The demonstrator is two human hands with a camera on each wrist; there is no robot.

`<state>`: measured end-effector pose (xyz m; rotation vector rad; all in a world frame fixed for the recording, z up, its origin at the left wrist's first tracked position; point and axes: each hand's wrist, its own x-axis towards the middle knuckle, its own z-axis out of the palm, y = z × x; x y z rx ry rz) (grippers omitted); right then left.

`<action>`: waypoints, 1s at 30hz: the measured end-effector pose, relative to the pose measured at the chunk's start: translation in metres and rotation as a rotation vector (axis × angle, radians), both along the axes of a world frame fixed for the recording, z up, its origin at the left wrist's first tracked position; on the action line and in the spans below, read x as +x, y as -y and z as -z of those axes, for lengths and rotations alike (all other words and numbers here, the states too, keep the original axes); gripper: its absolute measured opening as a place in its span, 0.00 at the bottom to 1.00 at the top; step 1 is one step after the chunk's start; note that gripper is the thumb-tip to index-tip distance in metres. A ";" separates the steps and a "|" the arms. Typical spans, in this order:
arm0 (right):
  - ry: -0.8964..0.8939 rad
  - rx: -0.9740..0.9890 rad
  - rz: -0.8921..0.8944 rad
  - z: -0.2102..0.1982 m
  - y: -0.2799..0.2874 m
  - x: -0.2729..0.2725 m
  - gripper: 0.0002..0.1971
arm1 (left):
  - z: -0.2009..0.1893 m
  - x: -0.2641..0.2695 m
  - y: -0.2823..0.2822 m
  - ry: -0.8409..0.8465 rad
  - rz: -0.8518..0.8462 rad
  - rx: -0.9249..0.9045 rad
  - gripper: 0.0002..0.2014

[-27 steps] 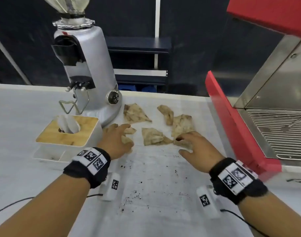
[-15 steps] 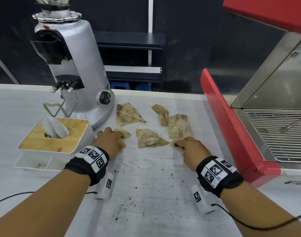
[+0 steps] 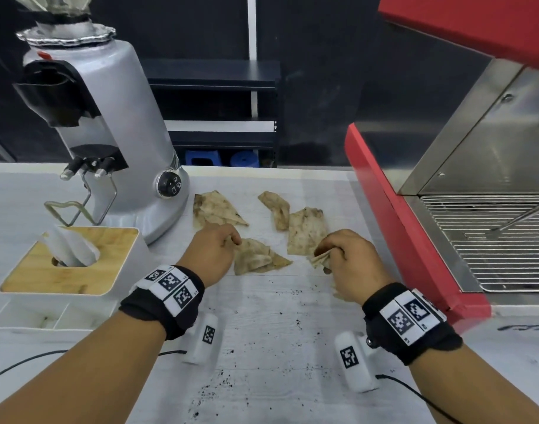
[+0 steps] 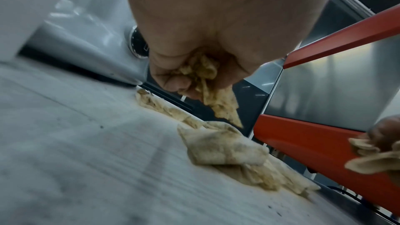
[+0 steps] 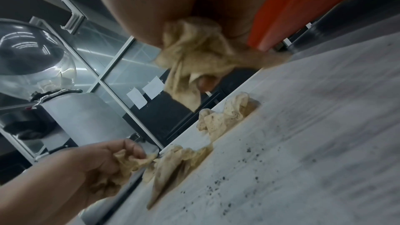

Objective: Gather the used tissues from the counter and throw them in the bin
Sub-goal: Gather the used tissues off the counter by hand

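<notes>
Several brown-stained used tissues lie on the white counter [image 3: 262,377]. My left hand [image 3: 231,240] grips a crumpled tissue [image 4: 203,74] in its curled fingers, hidden under the hand in the head view. Its knuckles touch the middle tissue [image 3: 256,257]. My right hand [image 3: 326,255] holds another crumpled tissue [image 3: 318,260], which hangs from its fingers [image 5: 194,49] just above the counter. Loose tissues remain by the grinder [image 3: 214,208], at the back [image 3: 276,206] and in front of my right hand [image 3: 305,231]. No bin is in view.
A silver coffee grinder [image 3: 109,133] stands at the back left, with a wooden-lidded tissue box [image 3: 69,270] in front of it. A red espresso machine [image 3: 415,240] with a steel drip grate [image 3: 491,240] walls off the right. Coffee grounds [image 3: 262,332] speckle the near counter.
Both hands went from reaching flat over tissues to curling round them. The left hand has moved right to the middle tissue. The right hand has lifted its tissue off the counter.
</notes>
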<state>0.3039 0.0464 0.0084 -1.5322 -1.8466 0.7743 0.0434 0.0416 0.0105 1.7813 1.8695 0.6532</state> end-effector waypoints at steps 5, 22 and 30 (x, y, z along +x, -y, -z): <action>-0.151 -0.039 0.041 -0.009 0.003 0.004 0.18 | 0.012 0.021 -0.010 -0.107 0.071 -0.169 0.20; 0.446 -0.251 0.038 0.017 -0.074 -0.034 0.59 | 0.007 -0.012 -0.043 -0.044 0.031 0.017 0.12; 0.647 -0.360 -0.066 0.030 -0.107 -0.039 0.41 | -0.009 -0.034 -0.068 -0.121 -0.111 -0.085 0.19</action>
